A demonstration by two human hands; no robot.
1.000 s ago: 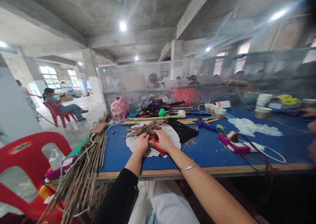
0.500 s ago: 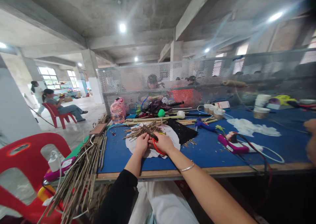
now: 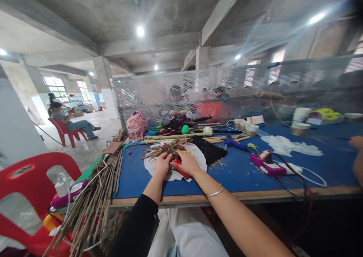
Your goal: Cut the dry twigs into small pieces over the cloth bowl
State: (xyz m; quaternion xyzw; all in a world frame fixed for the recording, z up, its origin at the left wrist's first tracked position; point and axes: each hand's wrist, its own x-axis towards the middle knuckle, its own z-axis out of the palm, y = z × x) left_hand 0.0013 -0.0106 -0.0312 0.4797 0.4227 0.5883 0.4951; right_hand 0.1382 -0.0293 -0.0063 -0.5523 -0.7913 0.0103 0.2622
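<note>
My right hand [image 3: 189, 164] is closed around red-handled shears [image 3: 180, 169], whose dark blades point away from me. A yellow part shows by its knuckles. Close against it, my left hand [image 3: 162, 164] has its fingers pinched together near the blades; whatever they hold is too small and hidden to make out. Just beyond both hands, a loose pile of short cut twigs [image 3: 160, 150] lies on a round white cloth [image 3: 200, 155]. The cloth rests on the blue tabletop [image 3: 227, 185].
Long sticks [image 3: 93, 196] overhang the table's left edge beside a red chair [image 3: 42, 174]. A black cloth [image 3: 208, 149], a blue glue gun [image 3: 236, 143] and a purple power strip [image 3: 268, 166] lie to the right. Behind stands a perforated metal screen [image 3: 147, 90]. A co-worker's hand [image 3: 356, 141] shows far right.
The dark blades between my hands have shifted slightly; both hands stay in nearly the same place. In the background, a standing person has moved behind the seated one. The co-worker's hand at right shifted slightly.
</note>
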